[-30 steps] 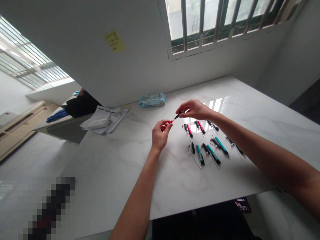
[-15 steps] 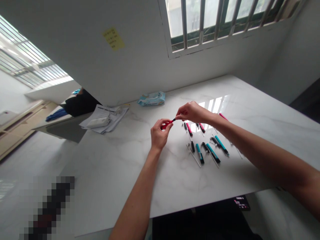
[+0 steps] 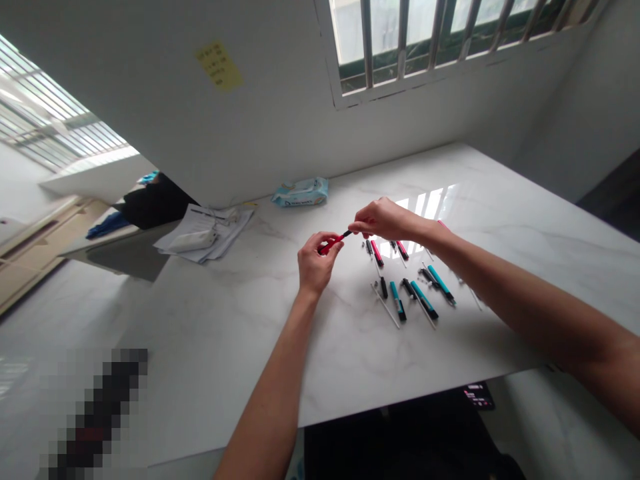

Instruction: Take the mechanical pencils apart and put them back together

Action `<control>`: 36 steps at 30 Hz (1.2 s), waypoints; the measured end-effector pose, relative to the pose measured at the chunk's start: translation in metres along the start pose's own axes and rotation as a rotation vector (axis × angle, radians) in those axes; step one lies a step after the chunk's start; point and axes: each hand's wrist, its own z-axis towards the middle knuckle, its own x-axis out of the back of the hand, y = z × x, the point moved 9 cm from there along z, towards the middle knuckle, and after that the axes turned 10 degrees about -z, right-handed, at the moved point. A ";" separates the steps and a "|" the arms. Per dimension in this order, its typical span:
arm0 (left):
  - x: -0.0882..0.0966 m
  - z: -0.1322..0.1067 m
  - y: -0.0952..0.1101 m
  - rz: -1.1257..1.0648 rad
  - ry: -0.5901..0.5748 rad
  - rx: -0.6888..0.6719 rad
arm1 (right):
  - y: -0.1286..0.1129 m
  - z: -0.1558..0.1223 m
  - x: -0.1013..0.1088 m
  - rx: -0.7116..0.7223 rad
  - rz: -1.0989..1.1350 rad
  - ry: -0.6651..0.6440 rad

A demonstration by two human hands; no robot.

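Above the marble-patterned table, my left hand (image 3: 315,267) is closed around the red barrel of a pen (image 3: 331,245). My right hand (image 3: 384,219) pinches the far end of a black pen part (image 3: 347,234) that lines up with the barrel; whether the two are fully apart I cannot tell. Disassembled pens lie to the right below my right hand: a pink barrel (image 3: 377,253), another pink barrel (image 3: 402,250), a teal barrel (image 3: 397,300), a second teal barrel (image 3: 424,299) and a third (image 3: 441,283). Black grips (image 3: 383,287) and thin white refills (image 3: 386,307) lie among them.
A blue wipes packet (image 3: 301,193) rests by the wall. Papers (image 3: 203,233) with a white object on top are at the left of the table (image 3: 240,347). A phone-like lit screen (image 3: 480,395) shows below the front edge. A barred window (image 3: 425,40) is above.
My right hand has shifted slightly relative to the left, and more of the black part shows between my hands. The whole view has moved a little. The laid-out pen parts look unchanged.
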 end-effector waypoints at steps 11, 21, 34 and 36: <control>-0.002 0.002 0.001 0.067 -0.011 -0.053 | 0.001 -0.002 0.001 -0.005 0.067 -0.048; -0.006 0.003 -0.003 0.037 -0.038 -0.023 | -0.002 0.001 0.002 0.054 0.064 0.031; -0.008 0.003 -0.005 0.020 -0.061 -0.022 | -0.011 -0.003 0.010 0.075 0.020 0.049; -0.008 0.003 -0.005 0.010 -0.061 -0.019 | -0.011 -0.002 0.011 0.075 0.028 0.052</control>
